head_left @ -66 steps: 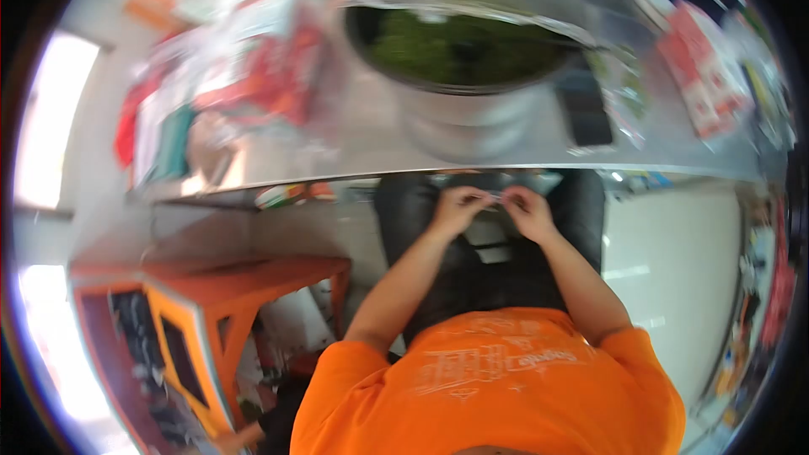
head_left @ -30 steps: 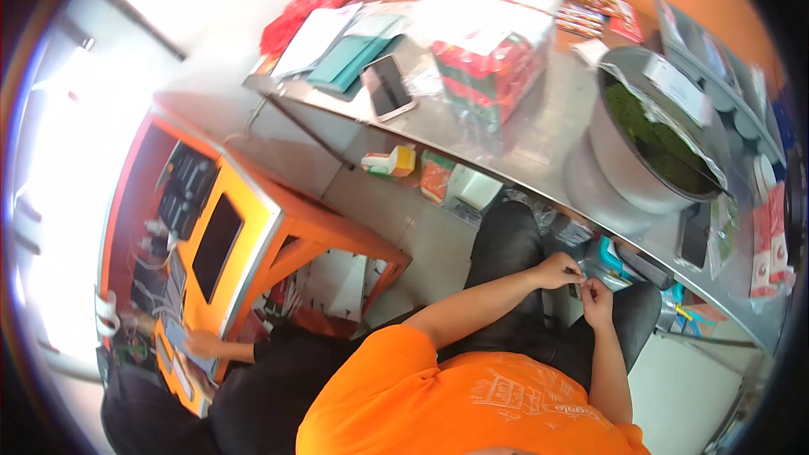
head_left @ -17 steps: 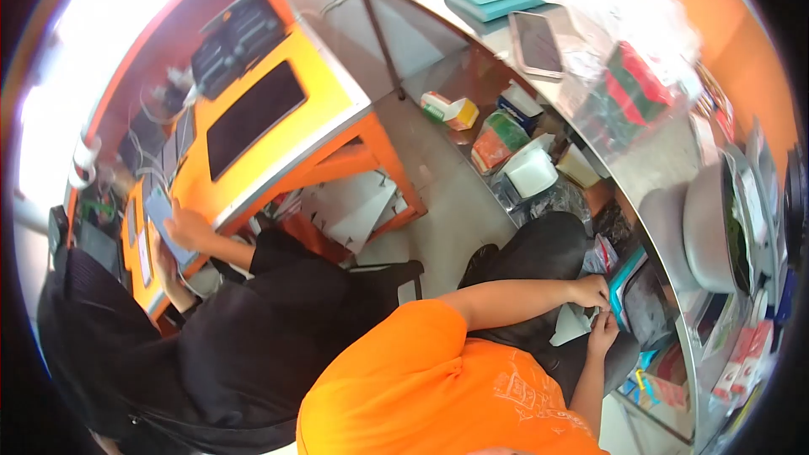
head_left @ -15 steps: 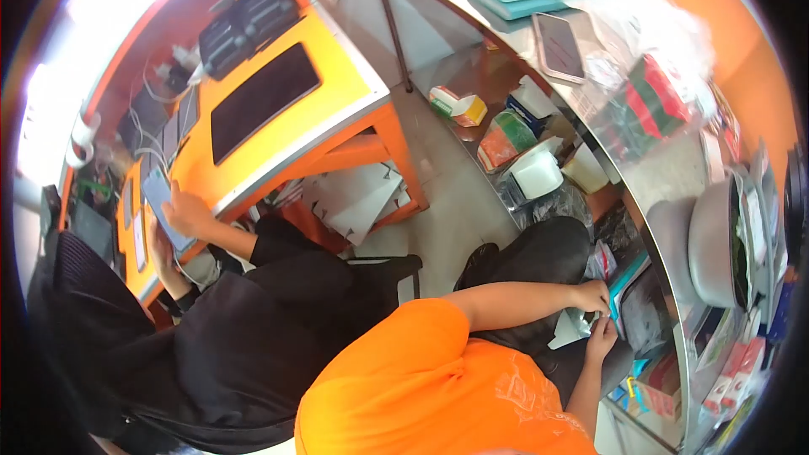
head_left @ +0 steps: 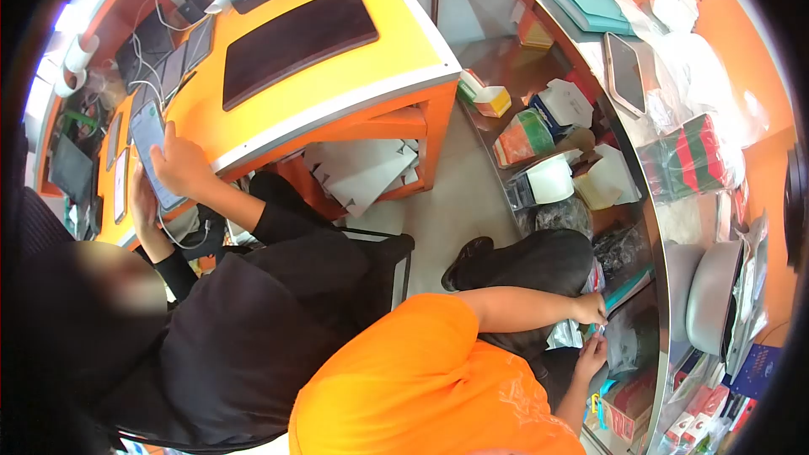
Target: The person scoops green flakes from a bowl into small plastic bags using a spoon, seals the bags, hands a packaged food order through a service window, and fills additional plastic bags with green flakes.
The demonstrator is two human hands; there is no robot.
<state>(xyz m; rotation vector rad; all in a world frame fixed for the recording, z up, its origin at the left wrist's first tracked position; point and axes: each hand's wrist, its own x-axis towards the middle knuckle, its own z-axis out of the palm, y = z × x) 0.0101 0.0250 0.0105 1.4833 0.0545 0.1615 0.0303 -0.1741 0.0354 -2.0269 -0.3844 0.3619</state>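
My left hand and my right hand are close together above my lap, fingers pinched. Between the fingertips is a small whitish-blue thing, too small to make out. Just left of the fingers, over my dark trousers, lies a shiny, crumpled silvery-white wrapping, partly hidden by my hands. Beyond the hands is a teal flat item on the lower shelf, beside clear plastic.
A person in black sits at left, holding a smartphone with a cable at an orange table. On the glass counter lie a phone, a teal folder and a metal pot. Opened boxes fill the shelf below.
The view has shifted, so the orange table looks larger. My hands remain together; the silvery-white wrapping shows less beside them. The other person still holds the smartphone.
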